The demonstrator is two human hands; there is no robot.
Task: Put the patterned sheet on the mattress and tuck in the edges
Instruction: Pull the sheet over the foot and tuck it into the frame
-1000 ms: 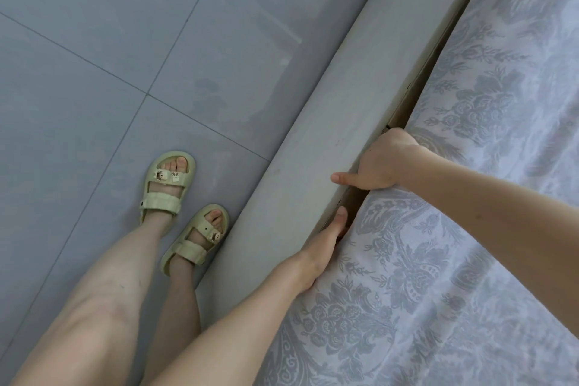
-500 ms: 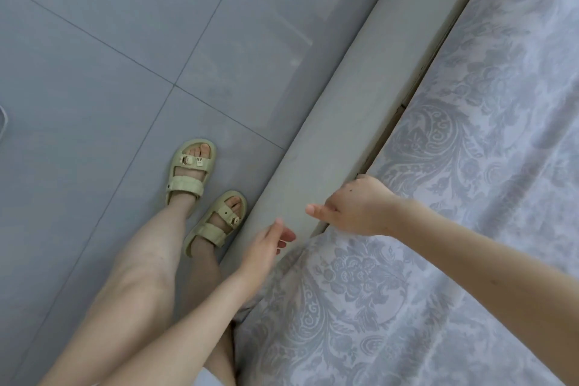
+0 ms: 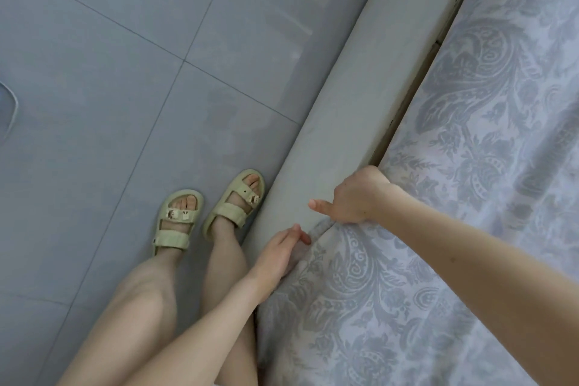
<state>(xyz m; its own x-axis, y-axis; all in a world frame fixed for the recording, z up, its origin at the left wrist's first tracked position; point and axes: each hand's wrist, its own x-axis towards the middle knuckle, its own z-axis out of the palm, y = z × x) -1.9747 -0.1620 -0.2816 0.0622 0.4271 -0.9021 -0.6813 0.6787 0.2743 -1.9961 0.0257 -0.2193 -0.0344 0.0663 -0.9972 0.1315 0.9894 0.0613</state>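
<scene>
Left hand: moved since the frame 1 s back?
Yes. The left hand has left the gap beside the bed frame and shifted toward the person along it, now resting on the patterned sheet.

Soft, cool daylight all over, nothing harsh. The glossy floor [image 3: 94,78] catches a bright white glint right at the top edge, with hazy grey reflections spread across the tiles. Shadows are faint: a soft one beside the sandals [image 3: 227,213], and a dark strip in the gap between the bed frame [image 3: 341,110] and the patterned sheet [image 3: 488,185]. The wide-angle bend is plain, grout lines and bed frame bowing toward the edges. Focus is soft throughout. The sheet's print smears toward the right edge, and the right hand [image 3: 357,197] looks slightly blurred.
</scene>
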